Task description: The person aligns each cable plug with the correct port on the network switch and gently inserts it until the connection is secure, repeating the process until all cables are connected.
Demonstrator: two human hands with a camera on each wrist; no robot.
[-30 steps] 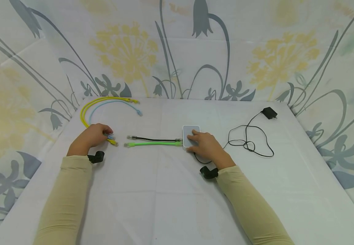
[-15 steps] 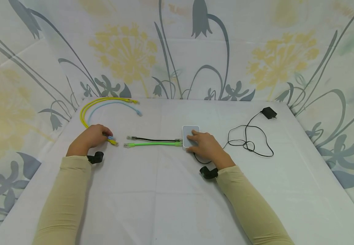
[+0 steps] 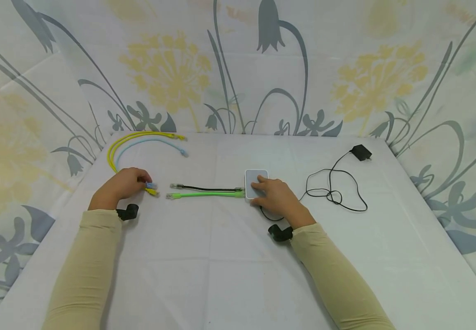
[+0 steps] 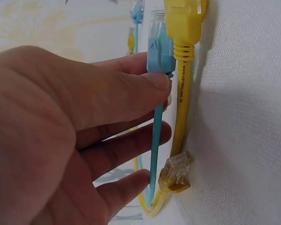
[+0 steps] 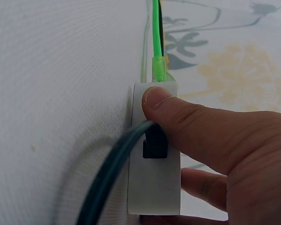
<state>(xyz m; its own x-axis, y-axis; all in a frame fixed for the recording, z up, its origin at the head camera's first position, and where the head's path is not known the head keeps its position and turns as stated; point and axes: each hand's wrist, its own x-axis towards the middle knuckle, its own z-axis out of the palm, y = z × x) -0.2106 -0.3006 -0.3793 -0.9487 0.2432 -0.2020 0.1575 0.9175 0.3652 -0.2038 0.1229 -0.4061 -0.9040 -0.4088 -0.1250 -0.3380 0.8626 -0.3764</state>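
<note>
My left hand (image 3: pixel 123 185) pinches a light blue Ethernet cable between thumb and fingers, just behind its clear-tipped plug (image 4: pixel 160 55). Right beside it lies the plug of a yellow Ethernet cable (image 4: pixel 185 28), and another yellow cable's plug (image 4: pixel 176 171) shows lower down. With my right hand (image 3: pixel 280 198) I hold a small white network switch (image 3: pixel 256 174) with a grey top; the thumb presses its side next to a black power plug (image 5: pixel 155 145). A green Ethernet cable (image 3: pixel 205 194) and a black one (image 3: pixel 209 189) run leftward from the switch, their free plugs pointing at my left hand.
At the back left, the yellow cables (image 3: pixel 112 153) and the light blue cable (image 3: pixel 132 143) curve in loops. A black power adapter (image 3: pixel 360 152) lies at the back right, its thin cord (image 3: pixel 355 210) looped on the white tablecloth (image 3: pixel 238 279).
The light blue plug in my left hand has shifted slightly to the right, and that cable's far end has slid a little left. My right hand and the switch stay put.
</note>
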